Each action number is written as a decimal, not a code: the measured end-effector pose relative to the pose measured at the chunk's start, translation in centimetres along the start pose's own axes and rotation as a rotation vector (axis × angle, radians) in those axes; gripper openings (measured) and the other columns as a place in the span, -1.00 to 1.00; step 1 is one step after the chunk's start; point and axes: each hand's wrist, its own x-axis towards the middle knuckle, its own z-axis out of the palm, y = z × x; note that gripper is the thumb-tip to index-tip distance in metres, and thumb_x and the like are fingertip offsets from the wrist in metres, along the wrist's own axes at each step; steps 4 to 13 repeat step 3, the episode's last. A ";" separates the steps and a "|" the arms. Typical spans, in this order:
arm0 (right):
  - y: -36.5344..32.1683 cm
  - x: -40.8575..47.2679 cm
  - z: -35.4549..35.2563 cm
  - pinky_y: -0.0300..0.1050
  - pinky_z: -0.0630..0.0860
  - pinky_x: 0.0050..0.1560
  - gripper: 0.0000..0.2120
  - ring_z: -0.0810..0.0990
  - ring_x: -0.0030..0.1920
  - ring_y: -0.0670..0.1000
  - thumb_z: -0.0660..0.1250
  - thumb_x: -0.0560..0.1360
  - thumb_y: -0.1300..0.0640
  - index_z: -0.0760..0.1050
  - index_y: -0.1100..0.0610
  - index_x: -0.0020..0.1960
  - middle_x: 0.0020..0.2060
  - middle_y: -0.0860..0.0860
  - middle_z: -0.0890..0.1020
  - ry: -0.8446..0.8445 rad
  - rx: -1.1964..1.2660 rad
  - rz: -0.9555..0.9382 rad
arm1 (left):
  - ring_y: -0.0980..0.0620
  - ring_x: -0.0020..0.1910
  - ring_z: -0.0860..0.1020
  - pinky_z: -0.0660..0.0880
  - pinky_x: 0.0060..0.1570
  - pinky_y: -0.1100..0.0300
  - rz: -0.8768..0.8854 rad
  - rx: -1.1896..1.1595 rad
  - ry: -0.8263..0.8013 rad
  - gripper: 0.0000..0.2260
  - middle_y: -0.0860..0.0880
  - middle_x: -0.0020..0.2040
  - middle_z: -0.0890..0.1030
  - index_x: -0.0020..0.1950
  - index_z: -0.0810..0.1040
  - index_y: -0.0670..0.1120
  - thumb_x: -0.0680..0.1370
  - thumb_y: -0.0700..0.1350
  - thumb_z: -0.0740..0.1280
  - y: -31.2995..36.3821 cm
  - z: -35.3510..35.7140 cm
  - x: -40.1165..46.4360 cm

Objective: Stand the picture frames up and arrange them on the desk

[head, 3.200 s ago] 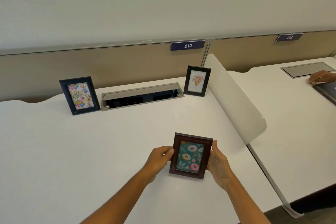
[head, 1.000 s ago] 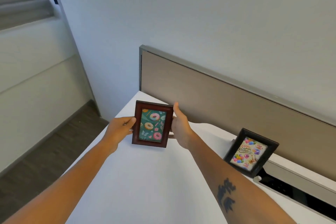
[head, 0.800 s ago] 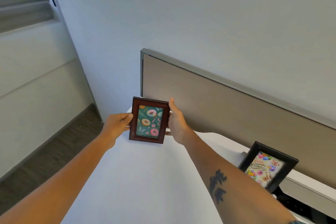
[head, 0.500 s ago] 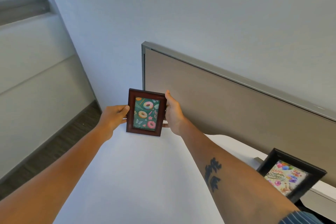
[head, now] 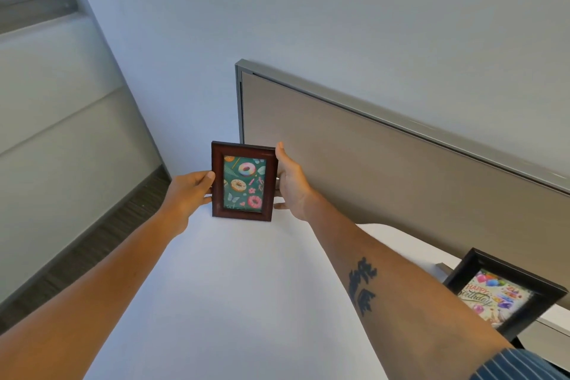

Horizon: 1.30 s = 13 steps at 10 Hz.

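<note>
A dark red-brown picture frame (head: 243,181) with a doughnut print on green stands upright at the far left corner of the white desk (head: 234,302). Its lower edge looks to be at the desk surface. My left hand (head: 189,193) holds its left side, fingers curled around the edge. My right hand (head: 291,183) grips its right side, thumb up along the edge and fingers behind. A black frame (head: 501,293) with a birthday print stands tilted back at the right, by the partition.
A beige partition panel (head: 385,170) with a grey metal rim runs along the desk's back edge. The desk's left edge drops to a dark floor (head: 101,234). A grey wall rises behind. A grey cable tray edge (head: 444,268) shows beside the black frame.
Both hands carried the doughnut frame from the front middle of the desk to the far left corner. Over the last second it moved farther back and lower toward the surface.
</note>
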 end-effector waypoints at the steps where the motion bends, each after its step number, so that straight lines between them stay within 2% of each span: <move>1: 0.8 -0.7 -0.6 0.26 0.37 0.34 -0.03 0.67 0.30 0.08 0.07 0.36 -0.76 0.64 -0.04 0.34 0.25 0.00 0.73 -0.012 -0.070 0.020 | -0.13 0.25 0.62 0.54 0.29 -0.16 -0.009 0.043 -0.004 -0.61 -0.11 0.23 0.66 0.40 0.55 -0.16 0.68 0.05 0.27 0.1 0.1 -0.8; 2: 1.4 -2.0 -1.2 0.22 0.42 0.37 -0.20 0.68 0.24 0.03 0.14 0.40 -0.72 0.62 -0.13 0.26 0.21 0.01 0.73 0.063 -0.143 0.014 | -0.14 0.35 0.56 0.52 0.33 -0.13 -0.005 0.088 0.001 -0.56 -0.12 0.36 0.60 0.48 0.48 -0.12 0.68 0.09 0.26 0.3 0.3 -1.6; 3: 4.2 -3.9 -2.2 0.11 0.37 0.52 -0.13 0.53 0.48 0.05 0.16 0.48 -0.61 0.46 -0.05 0.56 0.50 0.01 0.56 0.138 -0.271 -0.060 | -0.14 0.48 0.45 0.43 0.38 -0.09 0.025 0.173 0.031 -0.45 -0.10 0.51 0.47 0.60 0.30 -0.04 0.68 0.17 0.23 -0.5 0.8 -3.2; 13: 4.2 -3.9 -2.2 0.11 0.37 0.52 -0.13 0.53 0.48 0.05 0.16 0.48 -0.61 0.46 -0.05 0.56 0.50 0.01 0.56 0.138 -0.271 -0.060 | -0.14 0.48 0.45 0.43 0.38 -0.09 0.025 0.173 0.031 -0.45 -0.10 0.51 0.47 0.60 0.30 -0.04 0.68 0.17 0.23 -0.5 0.8 -3.2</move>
